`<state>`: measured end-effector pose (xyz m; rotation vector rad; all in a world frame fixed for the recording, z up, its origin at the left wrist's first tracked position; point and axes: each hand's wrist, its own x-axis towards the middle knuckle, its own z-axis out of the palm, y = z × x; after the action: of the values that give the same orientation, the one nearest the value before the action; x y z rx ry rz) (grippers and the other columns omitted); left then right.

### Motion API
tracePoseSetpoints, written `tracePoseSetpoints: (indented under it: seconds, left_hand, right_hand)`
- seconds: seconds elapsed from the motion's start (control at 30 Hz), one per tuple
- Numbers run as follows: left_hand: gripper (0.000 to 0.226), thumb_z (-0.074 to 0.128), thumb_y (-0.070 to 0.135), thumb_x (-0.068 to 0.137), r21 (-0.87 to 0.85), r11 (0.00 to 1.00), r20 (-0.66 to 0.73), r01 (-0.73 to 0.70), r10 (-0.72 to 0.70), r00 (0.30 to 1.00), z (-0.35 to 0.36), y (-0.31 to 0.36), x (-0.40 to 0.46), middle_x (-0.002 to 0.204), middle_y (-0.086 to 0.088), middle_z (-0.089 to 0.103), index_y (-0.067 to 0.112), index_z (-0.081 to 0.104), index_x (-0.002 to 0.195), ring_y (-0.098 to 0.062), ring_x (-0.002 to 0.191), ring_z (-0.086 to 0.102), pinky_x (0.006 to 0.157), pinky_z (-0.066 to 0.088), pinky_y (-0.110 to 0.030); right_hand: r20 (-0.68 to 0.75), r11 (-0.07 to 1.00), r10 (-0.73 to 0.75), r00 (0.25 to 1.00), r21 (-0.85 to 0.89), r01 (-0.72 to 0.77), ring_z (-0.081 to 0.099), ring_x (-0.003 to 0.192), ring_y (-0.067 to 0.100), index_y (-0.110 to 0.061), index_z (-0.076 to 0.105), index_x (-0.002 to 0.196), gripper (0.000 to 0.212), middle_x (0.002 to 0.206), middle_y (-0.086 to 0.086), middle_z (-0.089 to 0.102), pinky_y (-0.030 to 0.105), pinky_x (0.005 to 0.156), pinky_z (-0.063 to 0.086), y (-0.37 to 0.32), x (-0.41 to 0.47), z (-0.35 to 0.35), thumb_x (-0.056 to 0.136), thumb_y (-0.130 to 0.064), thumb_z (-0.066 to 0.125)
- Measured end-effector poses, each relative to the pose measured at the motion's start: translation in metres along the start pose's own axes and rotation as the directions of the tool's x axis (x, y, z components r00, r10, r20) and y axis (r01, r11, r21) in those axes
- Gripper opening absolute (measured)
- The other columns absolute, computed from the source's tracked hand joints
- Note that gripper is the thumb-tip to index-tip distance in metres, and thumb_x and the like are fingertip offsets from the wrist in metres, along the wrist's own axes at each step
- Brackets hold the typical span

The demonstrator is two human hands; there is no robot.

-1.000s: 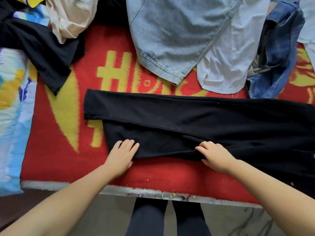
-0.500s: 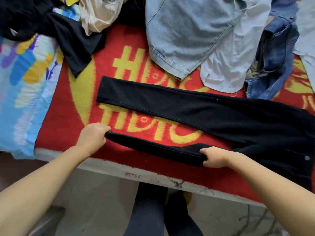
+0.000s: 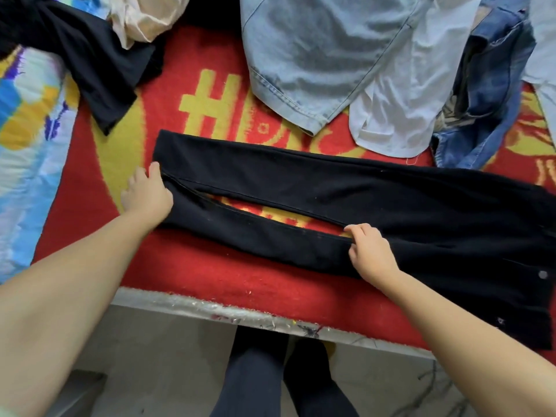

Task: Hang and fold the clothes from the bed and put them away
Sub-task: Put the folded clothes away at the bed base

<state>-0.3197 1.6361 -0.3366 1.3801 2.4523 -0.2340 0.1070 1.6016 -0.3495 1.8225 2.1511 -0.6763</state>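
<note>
1. Long black cotton trousers (image 3: pixel 346 188) spread flat across the red and yellow patterned blanket (image 3: pixel 192 263) on the bed, legs pointing toward the left hand's grip, waist out past the right hand's grip.
2. Left hand (image 3: pixel 147 197) at the cuff end of the near leg, fingers curled onto the hem edge and pinching it.
3. Right hand (image 3: pixel 371 251) near the crotch, thumb and fingers pinching the inner seam of the near leg, grip clamped on the cloth.
4. Narrow wedge of blanket showing between the two legs, just beyond both grips; legs not yet stacked.
5. Probably soft, limp, light, not slippery; likely to sag and wrinkle anywhere unsupported. Best taken at hems, seams and waistband, where the cloth is doubled.
6. Beyond the grips: pale blue denim garment (image 3: pixel 310 52), white shirt (image 3: pixel 397 109), crumpled dark blue jeans (image 3: pixel 487 94).
7. Beyond the left grip: loose black garment (image 3: pixel 99 70) and cream cloth (image 3: pixel 144 19); outward of it, a blue and yellow printed sheet (image 3: pixel 27 139).
8. Nothing lying on the trousers; the pale denim hem close to the far leg, possibly in the way of a wider fold.
</note>
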Motion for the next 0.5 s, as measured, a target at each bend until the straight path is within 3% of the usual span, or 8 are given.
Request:
tracePoseSetpoints:
  seconds: [0.07,0.13,0.23,0.3,0.37,0.43,0.5]
  left_hand:
    - [0.064,0.054,0.011,0.087,0.038,0.997,0.095,-0.068,0.064,0.993,0.018,0.007,-0.018,0.147,-0.02,0.031,0.011,0.029,0.146,-0.035,0.135,0.029,0.105,0.03,-0.049]
    - [0.069,0.055,0.009,0.086,0.127,0.953,0.152,-0.274,0.255,0.955,0.037,0.012,-0.037,0.154,-0.019,0.023,0.01,0.027,0.149,-0.03,0.143,0.02,0.111,0.025,-0.049]
    - [0.072,0.053,0.006,0.086,0.173,0.789,0.264,-0.59,0.54,0.799,0.06,0.025,-0.053,0.157,-0.011,0.019,0.013,0.024,0.151,-0.024,0.146,0.016,0.116,0.016,-0.046]
    - [0.073,0.05,0.008,0.087,0.238,0.698,0.348,-0.675,0.588,0.731,0.066,0.039,-0.049,0.159,-0.006,0.015,0.018,0.018,0.153,-0.02,0.147,0.012,0.117,0.012,-0.044]
    - [0.074,0.046,0.008,0.089,0.322,0.626,0.406,-0.71,0.586,0.701,0.066,0.055,-0.041,0.158,-0.004,0.015,0.021,0.012,0.153,-0.018,0.147,0.011,0.118,0.009,-0.045]
    - [0.074,0.046,0.009,0.089,0.388,0.589,0.413,-0.709,0.577,0.705,0.063,0.067,-0.034,0.153,-0.006,0.024,0.021,0.01,0.153,-0.02,0.143,0.019,0.118,0.008,-0.048]
    - [0.072,0.047,0.012,0.089,0.446,0.562,0.428,-0.697,0.55,0.717,0.06,0.078,-0.031,0.142,-0.003,0.038,0.019,0.012,0.152,-0.02,0.133,0.034,0.116,0.011,-0.051]
  right_hand:
    - [0.052,0.999,0.001,0.999,-0.046,0.001,0.05,0.105,0.029,-0.014,0.053,0.121,0.033,0.114,0.006,0.052,0.038,0.081,0.042,0.009,-0.017,0.01,0.088,-0.012,0.05]
    - [0.126,0.997,-0.007,0.992,-0.075,0.016,0.05,0.104,0.026,-0.017,0.053,0.121,0.031,0.112,0.002,0.051,0.036,0.08,0.04,0.022,-0.031,0.017,0.09,-0.013,0.048]
    - [0.073,0.997,0.001,0.997,-0.071,0.004,0.052,0.107,0.027,-0.015,0.056,0.125,0.039,0.122,0.004,0.054,0.037,0.081,0.041,0.045,-0.041,0.012,0.086,-0.009,0.054]
    - [0.015,0.996,0.031,0.999,-0.082,-0.03,0.048,0.123,0.028,-0.012,0.053,0.132,0.049,0.136,0.007,0.05,0.042,0.096,0.039,0.06,-0.037,0.007,0.083,-0.008,0.058]
    - [0.046,0.989,0.083,0.995,-0.126,-0.077,0.033,0.137,0.022,-0.016,0.04,0.143,0.058,0.146,0.004,0.04,0.046,0.112,0.024,0.072,-0.032,0.002,0.088,-0.016,0.057]
    - [0.135,0.978,0.138,0.981,-0.174,-0.114,0.032,0.137,0.021,-0.021,0.029,0.147,0.061,0.146,0.002,0.037,0.046,0.114,0.019,0.08,-0.022,-0.002,0.092,-0.028,0.055]
    - [0.212,0.963,0.175,0.962,-0.242,-0.122,0.04,0.128,0.023,-0.022,0.029,0.145,0.061,0.138,0.003,0.043,0.044,0.11,0.026,0.081,-0.014,-0.006,0.092,-0.037,0.055]
